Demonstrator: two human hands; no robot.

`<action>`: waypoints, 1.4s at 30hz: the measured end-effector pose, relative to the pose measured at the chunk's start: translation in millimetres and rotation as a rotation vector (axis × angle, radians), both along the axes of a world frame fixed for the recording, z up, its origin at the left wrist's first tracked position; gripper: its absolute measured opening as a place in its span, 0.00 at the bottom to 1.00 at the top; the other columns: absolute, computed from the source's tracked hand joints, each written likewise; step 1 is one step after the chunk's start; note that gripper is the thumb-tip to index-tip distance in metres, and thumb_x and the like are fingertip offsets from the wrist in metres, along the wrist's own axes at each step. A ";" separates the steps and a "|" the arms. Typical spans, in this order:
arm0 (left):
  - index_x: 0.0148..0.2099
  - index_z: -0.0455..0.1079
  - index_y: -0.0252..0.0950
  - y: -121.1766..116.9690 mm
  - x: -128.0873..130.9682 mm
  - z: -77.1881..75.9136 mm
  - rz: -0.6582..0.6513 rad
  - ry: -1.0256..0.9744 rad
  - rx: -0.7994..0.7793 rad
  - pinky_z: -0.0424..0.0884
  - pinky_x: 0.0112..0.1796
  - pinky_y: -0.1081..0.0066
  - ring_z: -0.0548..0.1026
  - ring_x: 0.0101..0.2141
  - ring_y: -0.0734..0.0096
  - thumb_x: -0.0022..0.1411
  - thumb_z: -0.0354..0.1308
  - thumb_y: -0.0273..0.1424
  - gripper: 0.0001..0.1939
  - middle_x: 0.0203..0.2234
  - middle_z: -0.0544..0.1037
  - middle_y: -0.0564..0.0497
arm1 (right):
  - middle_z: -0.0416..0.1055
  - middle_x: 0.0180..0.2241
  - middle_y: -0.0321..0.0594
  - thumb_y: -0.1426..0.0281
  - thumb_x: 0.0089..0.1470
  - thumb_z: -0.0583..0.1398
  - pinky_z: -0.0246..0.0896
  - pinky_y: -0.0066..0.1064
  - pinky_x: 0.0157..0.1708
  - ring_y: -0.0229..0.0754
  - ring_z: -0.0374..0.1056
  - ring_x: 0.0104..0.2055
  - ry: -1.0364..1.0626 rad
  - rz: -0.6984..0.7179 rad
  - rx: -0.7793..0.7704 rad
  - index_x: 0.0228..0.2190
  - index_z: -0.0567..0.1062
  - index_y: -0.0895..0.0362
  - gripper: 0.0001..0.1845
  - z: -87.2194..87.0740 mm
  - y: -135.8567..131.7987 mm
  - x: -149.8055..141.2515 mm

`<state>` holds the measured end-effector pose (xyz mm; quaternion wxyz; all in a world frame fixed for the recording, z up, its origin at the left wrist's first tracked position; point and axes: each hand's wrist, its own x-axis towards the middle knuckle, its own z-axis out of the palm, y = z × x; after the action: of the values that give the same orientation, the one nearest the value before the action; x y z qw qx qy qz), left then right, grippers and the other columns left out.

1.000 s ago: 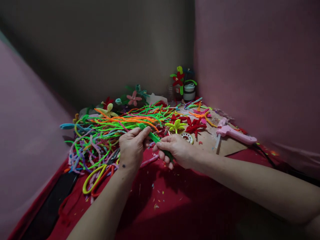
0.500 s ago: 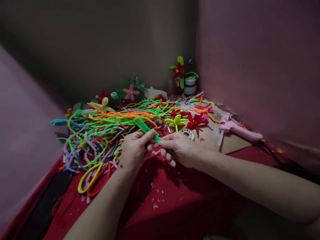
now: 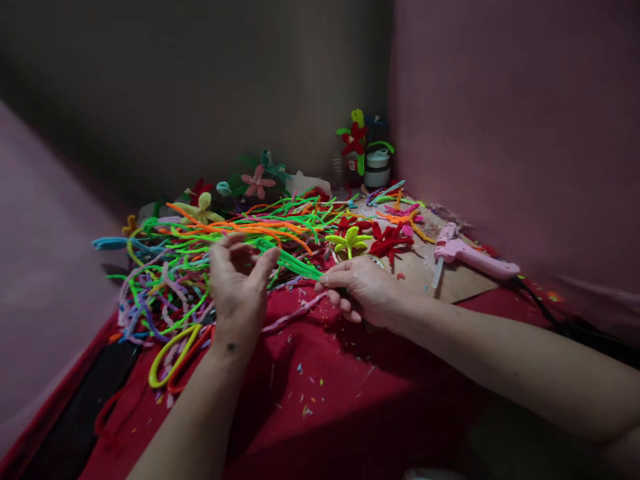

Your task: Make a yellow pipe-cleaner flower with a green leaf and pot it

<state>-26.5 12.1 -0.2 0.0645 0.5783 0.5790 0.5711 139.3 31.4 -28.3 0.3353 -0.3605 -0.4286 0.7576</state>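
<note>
Between thumb and fingers, my right hand (image 3: 367,290) pinches one end of a folded bundle of green pipe cleaners (image 3: 297,265). The bundle slants up and left toward my left hand (image 3: 239,287), whose fingers are curved and spread with a gap to the thumb. Its thumb tip is close to the bundle's far end; whether it touches is unclear. Just behind my left hand lies a tangled heap of coloured pipe cleaners (image 3: 173,267). Scissors with yellow and red handles (image 3: 173,360) lie by my left wrist, their blades hidden.
A pink hot glue gun (image 3: 475,257) rests on a cardboard sheet (image 3: 463,293) at right. Nearby are a yellow-green pipe-cleaner flower (image 3: 350,240) and red ones (image 3: 393,241). A light-coloured jar (image 3: 377,170) stands at the back. Bits of fluff litter the red cloth (image 3: 340,400).
My left hand has let go of the green bundle and moved left, its fingers opening. The bundle's strands now show longer and looser, while my right hand keeps its pinch.
</note>
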 end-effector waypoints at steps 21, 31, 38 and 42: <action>0.28 0.76 0.37 -6.3 6.1 -5.2 -0.274 0.288 -0.274 0.65 0.29 0.72 0.71 0.24 0.69 0.53 0.58 0.33 0.07 0.21 0.77 0.51 | 0.66 0.16 0.33 0.59 0.51 0.59 0.51 0.21 0.10 0.29 0.57 0.12 0.090 -0.127 0.087 0.24 0.70 0.60 0.16 15.4 3.3 14.0; 0.24 0.76 0.34 -12.7 22.6 -1.8 -0.338 -0.114 -0.496 0.50 0.16 0.77 0.59 0.16 0.79 0.48 0.61 0.31 0.06 0.15 0.72 0.53 | 0.59 0.13 0.28 0.72 0.45 0.60 0.45 0.21 0.13 0.27 0.52 0.14 -0.012 -0.235 0.427 0.18 0.68 0.59 0.09 2.0 -3.1 5.1; 0.23 0.74 0.34 -13.2 23.9 -3.6 -0.322 -0.029 -0.499 0.57 0.20 0.77 0.64 0.18 0.78 0.51 0.59 0.31 0.08 0.17 0.74 0.54 | 0.59 0.13 0.27 0.78 0.42 0.56 0.48 0.21 0.13 0.28 0.53 0.15 -0.093 -0.312 0.452 0.17 0.65 0.59 0.07 10.3 -8.0 2.6; 0.25 0.75 0.34 -13.7 24.9 -7.3 -0.315 0.022 -0.440 0.63 0.27 0.76 0.70 0.23 0.74 0.52 0.59 0.33 0.09 0.19 0.76 0.53 | 0.60 0.13 0.27 0.78 0.42 0.55 0.48 0.21 0.11 0.29 0.53 0.14 -0.029 -0.292 0.411 0.18 0.64 0.58 0.06 7.1 -7.3 0.0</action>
<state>-1.6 -1.5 -7.5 0.2703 0.6395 0.5929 0.4080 139.3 24.1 -21.2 0.5011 -0.3537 -0.5217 0.5930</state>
